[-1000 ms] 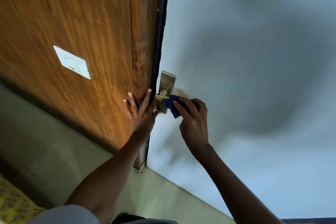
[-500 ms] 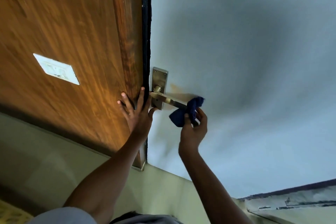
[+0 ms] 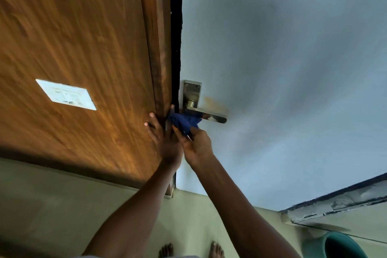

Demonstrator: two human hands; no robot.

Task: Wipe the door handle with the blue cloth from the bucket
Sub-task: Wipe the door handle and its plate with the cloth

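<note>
A metal lever door handle (image 3: 211, 117) on a rectangular backplate (image 3: 192, 92) is fixed to a pale blue door (image 3: 282, 65). My right hand (image 3: 196, 145) grips a dark blue cloth (image 3: 183, 121) and presses it against the inner end of the lever, just below the backplate. My left hand (image 3: 162, 136) lies flat with fingers spread on the edge of the brown wooden panel (image 3: 83, 65) beside the door's black edge. The lever's outer end is bare and shiny.
A white switch plate (image 3: 66, 94) sits on the wooden panel. The rim of a teal bucket (image 3: 343, 245) shows at the bottom right on the pale floor. Bare feet (image 3: 216, 249) stand below. A worn ledge (image 3: 343, 201) runs at the right.
My right hand has slid the cloth from the lever's outer end inward to its base by the backplate. My left hand stays on the wooden edge. The view has tilted down.
</note>
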